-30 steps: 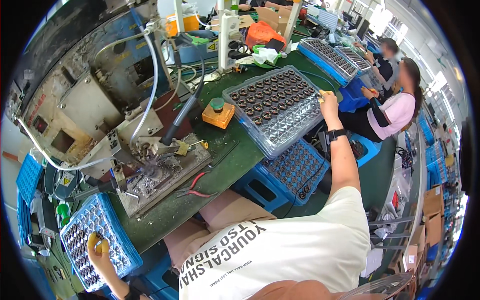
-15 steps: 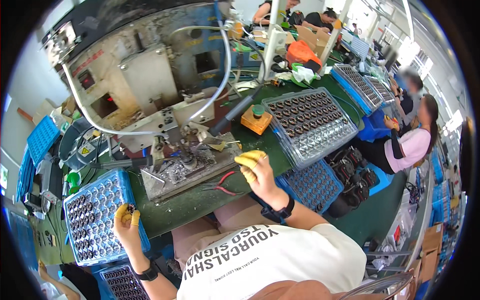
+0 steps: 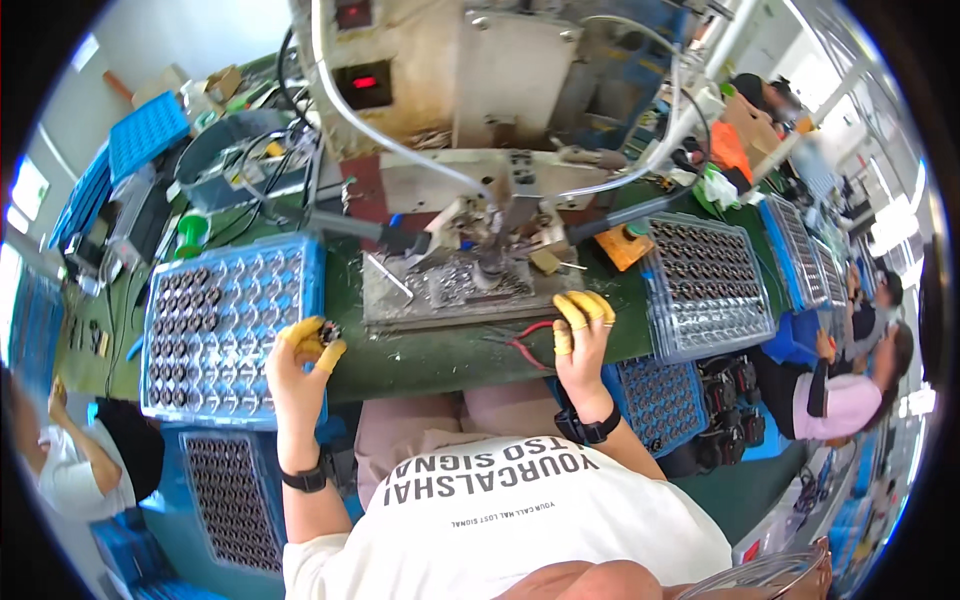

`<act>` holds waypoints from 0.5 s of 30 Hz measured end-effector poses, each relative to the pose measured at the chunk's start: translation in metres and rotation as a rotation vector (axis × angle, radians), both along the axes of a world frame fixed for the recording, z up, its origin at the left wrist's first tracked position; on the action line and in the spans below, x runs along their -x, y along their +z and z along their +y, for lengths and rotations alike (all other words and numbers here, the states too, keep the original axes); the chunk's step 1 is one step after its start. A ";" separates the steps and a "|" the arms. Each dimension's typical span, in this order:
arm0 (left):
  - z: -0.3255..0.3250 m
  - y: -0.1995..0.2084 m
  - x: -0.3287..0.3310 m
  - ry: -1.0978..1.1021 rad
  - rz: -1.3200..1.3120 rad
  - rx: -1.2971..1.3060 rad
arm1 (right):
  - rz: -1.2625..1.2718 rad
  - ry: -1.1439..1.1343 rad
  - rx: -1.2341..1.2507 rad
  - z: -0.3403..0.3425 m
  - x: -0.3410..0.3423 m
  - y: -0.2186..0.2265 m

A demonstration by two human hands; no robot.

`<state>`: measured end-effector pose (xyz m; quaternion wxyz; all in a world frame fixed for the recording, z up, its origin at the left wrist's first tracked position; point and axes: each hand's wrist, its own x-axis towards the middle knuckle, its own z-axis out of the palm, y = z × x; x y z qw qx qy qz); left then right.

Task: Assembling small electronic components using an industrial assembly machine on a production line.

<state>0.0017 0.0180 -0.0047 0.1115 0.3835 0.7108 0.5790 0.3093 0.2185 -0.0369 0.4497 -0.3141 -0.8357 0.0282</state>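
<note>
Part [image 3: 328, 331], small, dark, roundish: clamped between thumb and fingertips of the left hand [image 3: 305, 362], just off the right edge of the left tray [image 3: 314, 285]. Right hand [image 3: 583, 340] well apart from the left, loosely curled, thumb clear of the fingers; part sits well to its left. Hands are apart, both near the front edge of the green tabletop [image 3: 430, 372], yellow covers on fingertips.

Edges: left tray's near side reaches the tabletop's front edge. Metal base plate [image 3: 395, 312], strewn with chips, sits between the hands and further back. Pliers [image 3: 516, 343] with red handles lie just left of the right hand, in front of the plate. Open room: bare strip between left tray and plate, plus front strip from left hand to pliers. Right side tighter: right tray [image 3: 705, 340] and orange box [image 3: 622, 250] close in beyond the right hand.

Counts: 1 part in hand, 1 pliers, 1 plate, 1 orange box, 2 wristbands [image 3: 305, 478], one per wrist. Left tray: dark pieces fill the left-hand columns, too small to count surely.
</note>
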 end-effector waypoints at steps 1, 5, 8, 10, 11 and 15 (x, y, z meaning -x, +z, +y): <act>0.000 0.001 -0.001 -0.011 0.011 -0.005 | -0.005 0.005 0.006 0.000 0.000 -0.001; -0.003 0.005 -0.003 0.020 0.041 0.018 | -0.014 0.022 0.029 -0.001 0.003 -0.003; -0.003 0.004 -0.003 0.023 0.051 0.032 | -0.017 0.024 0.030 -0.002 0.002 -0.003; -0.002 0.006 -0.005 0.020 0.050 0.032 | -0.046 0.010 0.022 -0.003 0.001 -0.003; -0.002 0.007 -0.005 0.016 0.047 0.031 | -0.043 0.010 0.022 -0.003 0.001 -0.003; -0.001 0.008 -0.006 0.016 0.058 0.044 | -0.007 0.029 0.045 -0.001 0.000 0.001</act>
